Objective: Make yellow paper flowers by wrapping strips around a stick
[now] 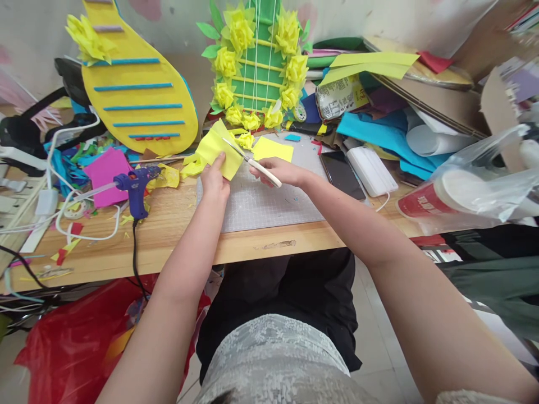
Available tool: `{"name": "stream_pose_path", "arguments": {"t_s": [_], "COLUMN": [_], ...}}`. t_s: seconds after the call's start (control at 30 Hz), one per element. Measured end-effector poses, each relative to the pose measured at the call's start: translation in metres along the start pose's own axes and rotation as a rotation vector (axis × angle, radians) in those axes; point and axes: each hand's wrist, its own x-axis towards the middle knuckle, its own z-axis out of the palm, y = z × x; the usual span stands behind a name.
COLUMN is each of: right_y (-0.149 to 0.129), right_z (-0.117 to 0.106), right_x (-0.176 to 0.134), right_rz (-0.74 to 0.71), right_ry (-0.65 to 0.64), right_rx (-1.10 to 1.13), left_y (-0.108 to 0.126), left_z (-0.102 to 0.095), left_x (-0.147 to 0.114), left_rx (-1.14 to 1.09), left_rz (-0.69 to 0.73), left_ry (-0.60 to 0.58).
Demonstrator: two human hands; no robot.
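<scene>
My left hand (215,178) pinches a yellow sheet of paper (217,147) by its lower edge, holding it up above the grey cutting mat (269,210). In my right hand (275,169) is a pair of scissors (264,170) with white handles. Their blades lie at the sheet's upper right side; whether they have cut into it I cannot tell. Another yellow paper piece (273,148) lies flat on the mat just behind my right hand. Behind both hands stands a green stringed instrument shape (261,78) trimmed with yellow paper flowers (240,31).
A yellow pear-shaped board (138,98) with blue strips leans at the back left. Before it stand a purple glue gun (137,191) and magenta paper (108,174). To the right are a phone (342,175), a white power bank (372,171), a bagged cup (442,196) and piled cardboard (433,104).
</scene>
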Motion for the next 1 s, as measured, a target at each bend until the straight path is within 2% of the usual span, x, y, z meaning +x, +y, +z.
{"name": "stream_pose_path", "arguments": {"t_s": [0.2,0.4,1.0], "right_y": [-0.003,0.001,0.002], "right_z": [0.001,0.000,-0.002], "right_x": [-0.001,0.004,0.007], "right_rz": [0.042,-0.014,-0.042], "right_ry": [-0.002,-0.035,-0.061], "right_rx": [0.059,0.140,0.264], "left_y": [0.000,-0.001,-0.002], "left_z": [0.001,0.003,0.005], "left_x": [-0.005,-0.008,-0.012], "left_rx": [-0.031,-0.015,-0.053], "left_rz": [-0.036,-0.038,-0.026], "left_ry": [-0.020,-0.056,-0.090]}}
